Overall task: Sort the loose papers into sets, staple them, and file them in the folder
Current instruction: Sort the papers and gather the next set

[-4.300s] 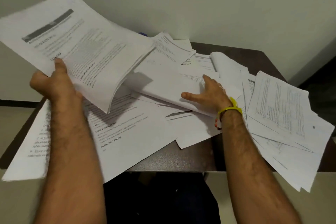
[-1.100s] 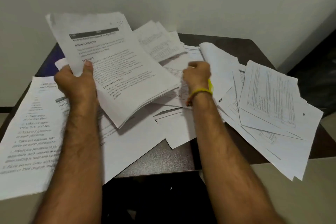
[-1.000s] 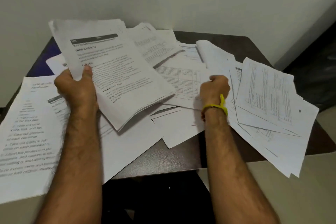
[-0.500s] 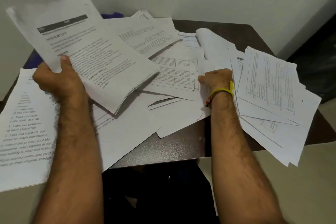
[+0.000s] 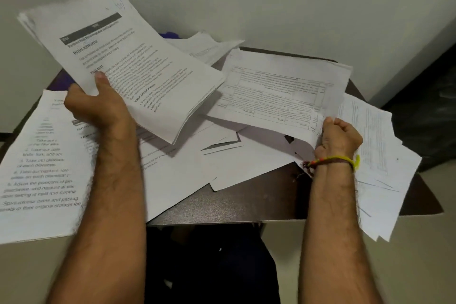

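Two lots of paper are held above the table [image 5: 259, 202]: a thick stack [image 5: 138, 69] is clamped by the left hand [image 5: 98, 106], and a tabled sheet [image 5: 278, 91] is pinched at its corner by the right hand [image 5: 339, 137]. Both are judged light, limp and tearable, best gripped along an edge.

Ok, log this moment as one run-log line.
stage: sorting | left hand: grips stack of papers, raised | right hand: grips table-printed sheet by its corner | loose papers on table | stapler: unseen

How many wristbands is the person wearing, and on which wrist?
1: a yellow wristband with reddish thread, on the right wrist below the right hand. The left wrist shows none.
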